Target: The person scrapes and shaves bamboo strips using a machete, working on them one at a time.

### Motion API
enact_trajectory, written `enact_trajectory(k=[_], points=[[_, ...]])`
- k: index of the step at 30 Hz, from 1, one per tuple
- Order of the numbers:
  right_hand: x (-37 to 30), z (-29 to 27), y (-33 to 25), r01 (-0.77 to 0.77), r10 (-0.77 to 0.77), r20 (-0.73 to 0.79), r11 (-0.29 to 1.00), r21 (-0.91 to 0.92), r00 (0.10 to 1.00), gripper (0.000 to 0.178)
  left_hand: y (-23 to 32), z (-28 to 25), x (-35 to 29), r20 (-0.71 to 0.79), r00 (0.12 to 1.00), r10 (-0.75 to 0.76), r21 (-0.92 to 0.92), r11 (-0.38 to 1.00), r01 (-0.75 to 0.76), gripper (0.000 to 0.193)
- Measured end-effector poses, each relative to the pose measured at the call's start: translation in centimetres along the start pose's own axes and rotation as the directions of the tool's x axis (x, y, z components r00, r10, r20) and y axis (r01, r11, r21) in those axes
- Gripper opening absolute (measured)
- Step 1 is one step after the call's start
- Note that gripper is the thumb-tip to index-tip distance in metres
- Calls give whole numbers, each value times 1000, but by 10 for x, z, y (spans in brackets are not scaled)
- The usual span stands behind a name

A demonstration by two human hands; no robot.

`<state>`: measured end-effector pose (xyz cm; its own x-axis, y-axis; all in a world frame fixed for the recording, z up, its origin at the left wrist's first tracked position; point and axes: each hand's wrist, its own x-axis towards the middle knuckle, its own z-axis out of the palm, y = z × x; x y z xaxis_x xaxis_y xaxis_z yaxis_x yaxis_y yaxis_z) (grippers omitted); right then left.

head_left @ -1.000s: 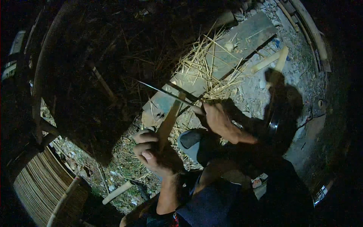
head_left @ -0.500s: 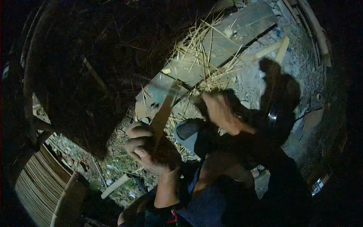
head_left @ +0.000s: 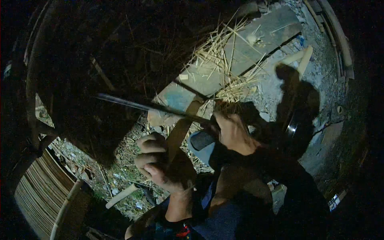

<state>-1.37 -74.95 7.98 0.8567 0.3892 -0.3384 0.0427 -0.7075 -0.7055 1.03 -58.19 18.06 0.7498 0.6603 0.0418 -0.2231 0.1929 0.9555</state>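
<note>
While the left hand (head_left: 162,170) gripped a bamboo strip (head_left: 177,137) at centre frame and the right hand (head_left: 236,134) clasped a long knife (head_left: 146,107) across it, slivers (head_left: 214,58) on the upper-right plank (head_left: 278,29) suggested some cutting done, the strip apparently unfinished.

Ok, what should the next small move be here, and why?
Probably a short stroke of the long blade toward the far end of the flat strip, away from the left hand: the right hand holds the blade across the strip, between that end and the left hand's grip. Whether blade and strip touch, I cannot tell.
</note>
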Motion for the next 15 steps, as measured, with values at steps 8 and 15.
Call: enact_trajectory(k=[8,15], points=[[11,8,37,-36,18,-120,988,-151,993,18,5,-18,-7,-14,991,-130,876,476,75,33],[21,8,30,-272,270,-33,961,-49,962,37,4,-7,-10,-2,999,-45,214,976,44,36]])
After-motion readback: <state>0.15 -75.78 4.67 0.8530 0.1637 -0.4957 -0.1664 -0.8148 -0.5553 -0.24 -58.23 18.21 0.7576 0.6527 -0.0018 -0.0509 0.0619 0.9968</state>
